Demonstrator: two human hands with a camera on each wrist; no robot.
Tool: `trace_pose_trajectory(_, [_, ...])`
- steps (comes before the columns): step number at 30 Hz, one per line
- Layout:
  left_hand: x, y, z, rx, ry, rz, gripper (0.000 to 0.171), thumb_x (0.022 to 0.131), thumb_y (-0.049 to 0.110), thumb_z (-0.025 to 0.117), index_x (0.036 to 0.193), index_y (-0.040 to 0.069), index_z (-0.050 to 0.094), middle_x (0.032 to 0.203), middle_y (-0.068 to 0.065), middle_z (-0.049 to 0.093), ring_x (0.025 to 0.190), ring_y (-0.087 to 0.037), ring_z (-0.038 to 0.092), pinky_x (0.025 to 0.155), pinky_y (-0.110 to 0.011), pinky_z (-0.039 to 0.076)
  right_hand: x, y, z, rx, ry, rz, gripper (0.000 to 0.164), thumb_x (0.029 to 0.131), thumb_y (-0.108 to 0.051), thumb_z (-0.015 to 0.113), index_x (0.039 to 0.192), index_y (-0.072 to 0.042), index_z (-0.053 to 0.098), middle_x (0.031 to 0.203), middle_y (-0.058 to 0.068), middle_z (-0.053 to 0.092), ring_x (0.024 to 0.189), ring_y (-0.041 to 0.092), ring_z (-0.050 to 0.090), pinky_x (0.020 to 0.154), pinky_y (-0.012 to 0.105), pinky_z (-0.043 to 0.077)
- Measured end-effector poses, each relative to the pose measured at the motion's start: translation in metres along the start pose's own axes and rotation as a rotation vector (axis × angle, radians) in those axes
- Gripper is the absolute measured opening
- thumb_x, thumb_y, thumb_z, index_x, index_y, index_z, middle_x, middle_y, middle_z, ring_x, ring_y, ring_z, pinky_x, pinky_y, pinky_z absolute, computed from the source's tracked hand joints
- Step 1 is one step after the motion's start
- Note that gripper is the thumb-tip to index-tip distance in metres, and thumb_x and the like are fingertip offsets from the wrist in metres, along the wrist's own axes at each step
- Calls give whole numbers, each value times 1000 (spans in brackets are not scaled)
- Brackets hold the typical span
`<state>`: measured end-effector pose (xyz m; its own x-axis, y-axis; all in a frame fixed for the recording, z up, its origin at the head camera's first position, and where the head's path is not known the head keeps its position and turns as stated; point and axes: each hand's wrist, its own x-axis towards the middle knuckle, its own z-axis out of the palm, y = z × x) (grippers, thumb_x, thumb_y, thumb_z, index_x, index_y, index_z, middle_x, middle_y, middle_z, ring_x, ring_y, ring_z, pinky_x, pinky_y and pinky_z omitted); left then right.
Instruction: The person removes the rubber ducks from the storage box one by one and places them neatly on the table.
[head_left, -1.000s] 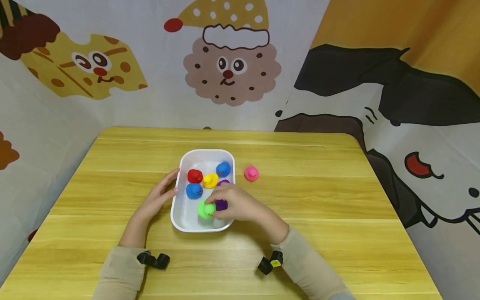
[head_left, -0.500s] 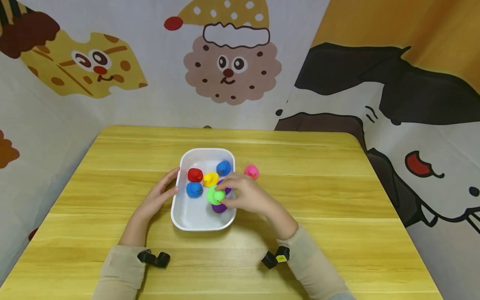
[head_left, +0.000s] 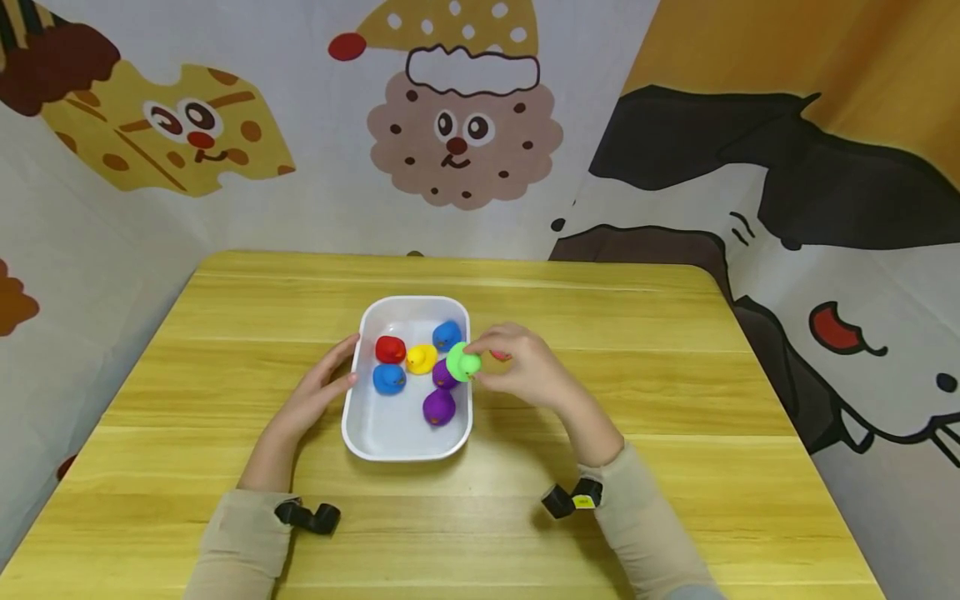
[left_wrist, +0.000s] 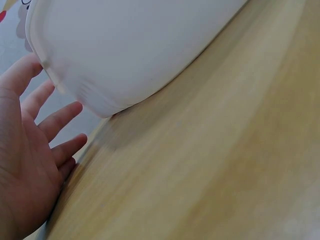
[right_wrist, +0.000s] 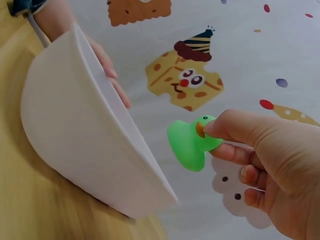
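Note:
My right hand pinches a green rubber duck by its head between thumb and fingers, over the right rim of a white plastic tub. In the right wrist view the duck hangs above the tub's rim, its orange beak under the thumb. My left hand rests against the tub's left side, its fingers spread and fairly straight at the wall. Inside the tub lie a red duck, a yellow duck, two blue ducks and two purple ones, the nearer purple duck standing apart from the left hand.
A pink duck on the wooden table is mostly hidden behind the right hand. Black wrist cameras sit at both sleeves, one of them the left camera. A cartoon-printed cloth hangs behind the table.
My right hand has lifted the green duck from the tub's near part and carried it up and right to the right rim. The left hand has stayed in place.

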<state>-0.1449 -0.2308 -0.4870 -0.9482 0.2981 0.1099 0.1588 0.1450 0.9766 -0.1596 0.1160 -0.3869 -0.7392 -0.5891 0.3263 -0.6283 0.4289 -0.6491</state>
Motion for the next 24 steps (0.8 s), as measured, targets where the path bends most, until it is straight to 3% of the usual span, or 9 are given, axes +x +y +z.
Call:
trace_pose_trajectory(5, [0,0,0,-1,-1,-1,58,97,7,54,150,7,30,151,-18,30,139,-33,22,110,-56,13,-2,3,-10,-9,32,6,32,72,-3,81,103,-8,74,99,0,68,93,20,57,81,41,50])
trace_pose_trajectory(12, [0,1,1,2,-4,4,58,97,7,54,150,7,31,151,-18,30,138,-32,24,110,-54,15,-8,12,-22,-30,55,38,30,73,-4,80,102,-6,74,100,2,69,96,19,59,86,38,49])
trace_pose_trajectory(18, [0,-1,0,9,-10,28,58,97,5,53,150,6,30,151,-19,31,138,-26,26,110,-35,23,-14,18,-31,-55,72,96,33,74,-7,79,106,-8,73,102,1,67,97,21,59,81,38,49])
trace_pose_trajectory(24, [1,-3,0,-3,-13,36,58,97,4,53,150,6,30,151,-20,30,138,-33,23,110,-53,16,-19,27,-39,-75,66,159,33,76,-9,79,108,-9,72,105,0,66,99,21,57,76,37,47])
